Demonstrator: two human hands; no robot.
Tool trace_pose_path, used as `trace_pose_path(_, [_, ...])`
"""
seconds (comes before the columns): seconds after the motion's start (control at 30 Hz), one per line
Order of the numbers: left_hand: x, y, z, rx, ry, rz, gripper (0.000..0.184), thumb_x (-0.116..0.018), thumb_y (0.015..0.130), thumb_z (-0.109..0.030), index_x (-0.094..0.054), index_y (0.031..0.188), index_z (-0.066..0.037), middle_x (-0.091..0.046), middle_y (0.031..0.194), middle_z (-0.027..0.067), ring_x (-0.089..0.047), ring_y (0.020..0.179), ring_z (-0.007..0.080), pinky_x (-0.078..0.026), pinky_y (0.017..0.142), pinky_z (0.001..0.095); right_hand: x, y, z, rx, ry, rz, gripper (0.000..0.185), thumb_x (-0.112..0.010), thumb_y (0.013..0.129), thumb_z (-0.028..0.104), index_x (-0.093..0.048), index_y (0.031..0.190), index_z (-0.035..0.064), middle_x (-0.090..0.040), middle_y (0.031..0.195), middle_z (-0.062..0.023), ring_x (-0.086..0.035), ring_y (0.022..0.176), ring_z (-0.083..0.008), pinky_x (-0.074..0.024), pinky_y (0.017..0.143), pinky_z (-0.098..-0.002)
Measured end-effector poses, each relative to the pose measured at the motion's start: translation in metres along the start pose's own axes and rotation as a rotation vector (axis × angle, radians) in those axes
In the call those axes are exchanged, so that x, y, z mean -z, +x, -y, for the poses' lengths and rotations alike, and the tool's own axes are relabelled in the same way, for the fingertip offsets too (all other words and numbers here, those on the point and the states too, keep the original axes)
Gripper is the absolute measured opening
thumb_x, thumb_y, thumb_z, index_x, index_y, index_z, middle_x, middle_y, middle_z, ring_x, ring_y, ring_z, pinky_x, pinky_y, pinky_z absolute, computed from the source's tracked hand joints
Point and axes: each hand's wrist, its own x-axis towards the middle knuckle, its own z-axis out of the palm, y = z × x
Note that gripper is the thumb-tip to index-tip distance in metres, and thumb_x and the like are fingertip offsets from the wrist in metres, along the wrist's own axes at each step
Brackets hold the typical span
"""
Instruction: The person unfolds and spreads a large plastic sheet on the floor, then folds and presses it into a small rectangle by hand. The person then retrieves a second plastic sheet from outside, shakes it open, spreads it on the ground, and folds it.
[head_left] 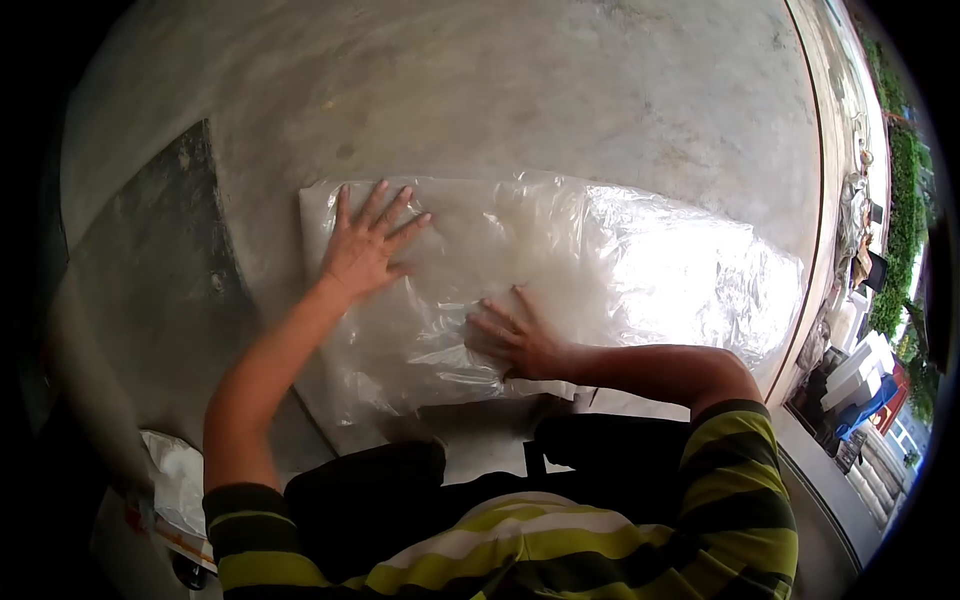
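Note:
A folded sheet of clear plastic (470,240) lies spread on the concrete floor in front of my knees, its right half glaring with reflected light. My left hand (365,250) rests on the sheet's left part, fingers spread and pointing away from me. Nearer to my body, my right hand (518,340) presses on the middle of the plastic with its fingers apart, pointing left. Neither hand grips anything. Creases run through the plastic around both palms, and its front edge lies close to my knees.
Smooth concrete floor (500,90) surrounds the sheet. A darker floor patch (160,240) is at the left. A white bag (178,480) sits at lower left. Along the right edge, past a floor seam, stand white boxes (858,372), a blue item (868,408) and clutter, with greenery outside.

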Motion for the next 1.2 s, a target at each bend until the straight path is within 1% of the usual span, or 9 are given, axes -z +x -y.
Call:
trace_pose_path(0.13, [-0.015, 0.007, 0.007, -0.032, 0.012, 0.026, 0.080, -0.055, 0.078, -0.067, -0.030, 0.148, -0.037, -0.012, 0.160, 0.0035, -0.004, 0.147, 0.0319, -0.003, 0.112, 0.0680, -0.060, 0.000, -0.027, 0.046, 0.044, -0.076, 0.079, -0.058, 0.082, 0.059, -0.027, 0.150, 0.0322, -0.019, 0.159, -0.0012, -0.018, 0.146, -0.0240, -0.0180, 0.110, -0.0624])
trace_pose_path(0.27, [-0.005, 0.007, 0.005, -0.023, -0.014, 0.037, 0.078, -0.052, 0.081, -0.068, -0.029, 0.149, -0.037, -0.010, 0.161, 0.0033, -0.002, 0.148, 0.0305, -0.002, 0.114, 0.0651, -0.040, 0.001, -0.019, 0.029, 0.028, -0.063, 0.073, -0.058, 0.085, 0.053, -0.032, 0.148, 0.0294, -0.022, 0.158, -0.0031, -0.021, 0.145, -0.0258, -0.0192, 0.110, -0.0639])
trace_pose_path(0.47, [0.021, -0.011, -0.010, 0.026, -0.039, 0.050, 0.081, -0.064, 0.080, -0.056, -0.029, 0.150, -0.034, -0.014, 0.160, 0.0032, -0.007, 0.147, 0.0289, -0.003, 0.115, 0.0636, 0.025, -0.002, 0.013, -0.077, 0.106, 0.031, 0.073, -0.068, 0.079, 0.049, -0.042, 0.143, 0.0253, -0.023, 0.157, -0.0084, -0.019, 0.145, -0.0320, -0.0147, 0.112, -0.0660])
trace_pose_path(0.57, [0.034, -0.044, -0.034, 0.064, -0.023, 0.067, 0.083, -0.065, 0.079, -0.055, -0.029, 0.150, -0.032, -0.015, 0.160, 0.0032, -0.008, 0.147, 0.0291, -0.003, 0.115, 0.0646, 0.076, 0.007, -0.030, -0.165, -0.088, -0.261, 0.076, -0.068, 0.078, 0.051, -0.040, 0.144, 0.0261, -0.020, 0.158, -0.0085, -0.015, 0.146, -0.0320, -0.0096, 0.113, -0.0658])
trace_pose_path(0.83, [-0.023, -0.080, -0.025, 0.108, 0.026, 0.116, 0.076, -0.053, 0.085, -0.061, -0.028, 0.150, -0.032, -0.016, 0.160, 0.0035, -0.010, 0.147, 0.0287, -0.005, 0.114, 0.0655, 0.020, 0.021, -0.102, -0.313, -0.208, -0.208, 0.076, -0.046, 0.088, 0.063, -0.021, 0.152, 0.0301, -0.014, 0.160, -0.0050, -0.007, 0.148, -0.0298, -0.0028, 0.113, -0.0655])
trace_pose_path(0.93, [-0.014, -0.079, -0.019, 0.078, -0.016, 0.162, 0.082, -0.066, 0.080, -0.049, -0.029, 0.150, -0.029, -0.014, 0.160, 0.0069, -0.009, 0.147, 0.0315, -0.005, 0.115, 0.0643, 0.023, 0.019, -0.099, -0.295, -0.137, -0.262, 0.077, -0.055, 0.087, 0.057, -0.023, 0.151, 0.0287, -0.015, 0.160, -0.0057, -0.008, 0.148, -0.0298, -0.0036, 0.114, -0.0645])
trace_pose_path(1.03, [-0.013, -0.101, -0.021, 0.349, -0.143, -0.243, 0.080, -0.072, 0.080, -0.032, -0.033, 0.147, -0.013, -0.035, 0.149, 0.0143, -0.031, 0.136, 0.0355, -0.022, 0.112, 0.0530, 0.044, 0.000, -0.068, -0.323, -0.221, -0.230, 0.070, -0.062, 0.087, 0.039, -0.034, 0.147, 0.0165, -0.019, 0.158, -0.0110, -0.014, 0.147, -0.0316, -0.0138, 0.115, -0.0599])
trace_pose_path(1.1, [0.003, -0.103, -0.028, 0.804, -0.269, -0.248, 0.074, -0.074, 0.080, -0.021, -0.037, 0.141, -0.005, -0.047, 0.136, 0.0209, -0.046, 0.120, 0.0382, -0.035, 0.101, 0.0474, 0.042, -0.022, -0.050, -0.333, -0.219, -0.188, 0.063, -0.063, 0.088, 0.033, -0.041, 0.142, 0.0108, -0.024, 0.155, -0.0148, -0.022, 0.143, -0.0323, -0.0245, 0.113, -0.0544])
trace_pose_path(1.2, [-0.074, -0.126, 0.023, 0.946, -0.700, -0.276, 0.065, -0.079, 0.076, -0.017, -0.045, 0.128, 0.005, -0.065, 0.111, 0.0201, -0.064, 0.099, 0.0284, -0.050, 0.086, 0.0362, 0.018, -0.050, -0.028, -0.251, 0.051, -0.207, 0.053, -0.068, 0.084, 0.025, -0.051, 0.132, 0.0116, -0.044, 0.136, -0.0163, -0.050, 0.119, -0.0298, -0.0459, 0.092, -0.0442])
